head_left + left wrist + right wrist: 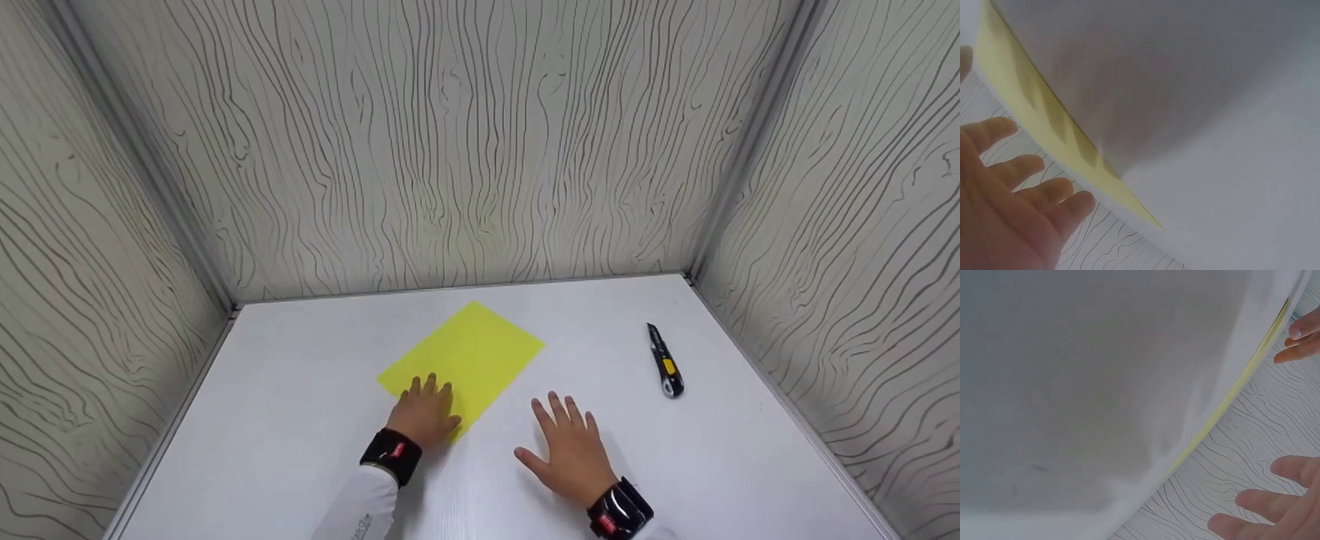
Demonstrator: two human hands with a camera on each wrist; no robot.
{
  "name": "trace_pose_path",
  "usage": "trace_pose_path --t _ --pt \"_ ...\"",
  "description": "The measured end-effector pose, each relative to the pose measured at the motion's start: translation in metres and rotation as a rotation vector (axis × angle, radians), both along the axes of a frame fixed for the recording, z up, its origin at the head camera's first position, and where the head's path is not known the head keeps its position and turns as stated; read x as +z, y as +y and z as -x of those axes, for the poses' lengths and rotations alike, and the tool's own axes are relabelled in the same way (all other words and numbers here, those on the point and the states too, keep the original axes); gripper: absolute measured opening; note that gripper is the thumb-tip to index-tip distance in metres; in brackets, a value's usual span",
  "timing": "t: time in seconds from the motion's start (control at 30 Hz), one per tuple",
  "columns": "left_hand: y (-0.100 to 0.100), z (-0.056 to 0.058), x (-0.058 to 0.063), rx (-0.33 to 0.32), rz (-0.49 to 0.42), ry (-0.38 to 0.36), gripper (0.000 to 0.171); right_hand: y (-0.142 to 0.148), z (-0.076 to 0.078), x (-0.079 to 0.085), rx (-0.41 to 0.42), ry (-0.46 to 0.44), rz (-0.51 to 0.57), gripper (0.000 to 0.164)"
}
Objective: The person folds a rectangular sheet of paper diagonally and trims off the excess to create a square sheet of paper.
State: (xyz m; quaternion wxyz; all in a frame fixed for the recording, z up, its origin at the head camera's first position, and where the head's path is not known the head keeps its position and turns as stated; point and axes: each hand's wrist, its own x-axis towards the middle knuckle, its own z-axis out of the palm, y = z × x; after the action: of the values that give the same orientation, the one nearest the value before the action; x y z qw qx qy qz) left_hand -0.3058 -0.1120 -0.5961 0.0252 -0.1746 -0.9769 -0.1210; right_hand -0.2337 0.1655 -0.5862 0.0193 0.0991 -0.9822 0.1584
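Note:
A yellow sheet of paper (472, 349) lies flat and turned at an angle on the white table. Over its near end is my left hand (424, 416), fingers spread and holding nothing. In the left wrist view, this hand's fingers (1027, 166) appear raised off the sheet (1036, 95), which carries their shadows. My right hand (574, 454) hovers to the right of the paper, fingers extended and apart, nothing in it; the right wrist view also shows its fingers (1266, 503). A black utility knife (666, 364) with a yellow slider lies farther right, its tip pointing away from me.
The white tabletop (300, 360) is enclosed by a back wall (450, 150) and side walls with a wood-grain line pattern. Grey metal strips run along the wall corners and the table's sides. Each wrist wears a black band (391, 455).

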Motion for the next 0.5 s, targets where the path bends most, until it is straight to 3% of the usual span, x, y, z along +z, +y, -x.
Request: trace_pose_path --t 0.23,0.37,0.5 --pt "0.007 -0.008 -0.009 -0.019 0.024 0.016 0.056 -0.001 0.001 -0.003 0.025 -0.007 -0.006 0.086" --pt "0.017 -0.018 -0.004 -0.02 0.047 0.036 0.055 -0.001 0.003 -0.002 0.041 0.02 -0.009 0.082" --pt "0.035 -0.03 0.002 -0.024 0.139 0.072 0.055 -0.004 0.007 0.0 0.063 0.032 0.015 0.077"
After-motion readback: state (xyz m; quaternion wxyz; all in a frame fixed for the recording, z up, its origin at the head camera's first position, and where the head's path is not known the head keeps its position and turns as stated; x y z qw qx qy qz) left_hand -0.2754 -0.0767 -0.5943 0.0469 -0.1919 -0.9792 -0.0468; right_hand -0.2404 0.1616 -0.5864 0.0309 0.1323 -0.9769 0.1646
